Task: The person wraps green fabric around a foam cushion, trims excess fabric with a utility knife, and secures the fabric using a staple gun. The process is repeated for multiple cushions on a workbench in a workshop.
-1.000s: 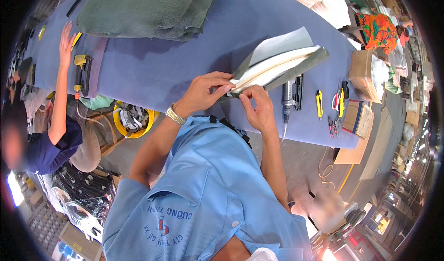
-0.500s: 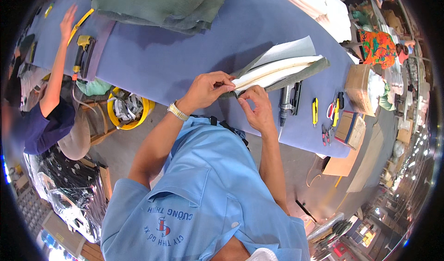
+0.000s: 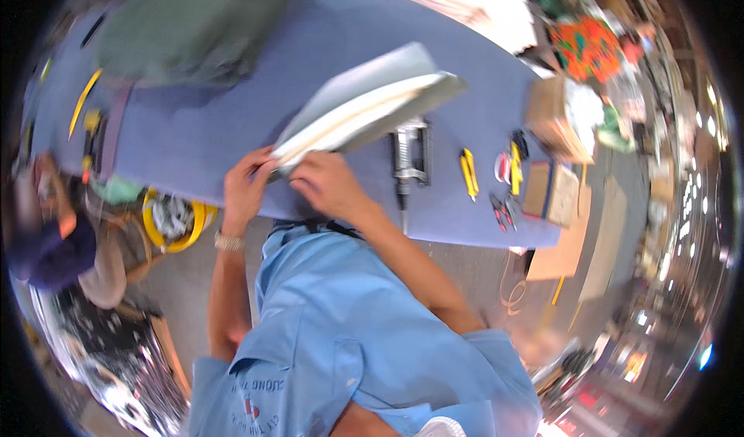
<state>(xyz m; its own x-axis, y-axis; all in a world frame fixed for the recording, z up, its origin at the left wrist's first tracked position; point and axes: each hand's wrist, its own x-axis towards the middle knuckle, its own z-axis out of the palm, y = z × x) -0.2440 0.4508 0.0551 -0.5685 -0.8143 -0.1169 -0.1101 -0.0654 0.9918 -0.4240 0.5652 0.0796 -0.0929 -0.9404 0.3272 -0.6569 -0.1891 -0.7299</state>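
Observation:
My left hand (image 3: 246, 189) is closed in a pinch on the near left end of a long piece of cloth and white padding (image 3: 349, 119). A thin tan strip runs along the padding, with grey cloth on one side and dark green-grey cloth on the other. My right hand (image 3: 332, 187) has its fingers curled on the lower edge of the same end. The piece slants up and away to the right over the blue table (image 3: 209, 150). Its fingertip contact is partly hidden and blurred. Right of it lies a silver and black air stapler (image 3: 411, 158).
A yellow utility knife (image 3: 468, 172), scissors (image 3: 504, 170) and pliers (image 3: 504, 212) lie rightward. Dark green cloth (image 3: 186, 34) is stacked at far left, white sheets (image 3: 465, 3) farther back. A cardboard box (image 3: 554, 119) stands at right. A co-worker (image 3: 58, 243) and yellow bucket (image 3: 184, 243) are left.
The view has turned, so the table and tools sit farther left. Both hands still hold the padded piece at the same end. The co-worker's raised arm has come down.

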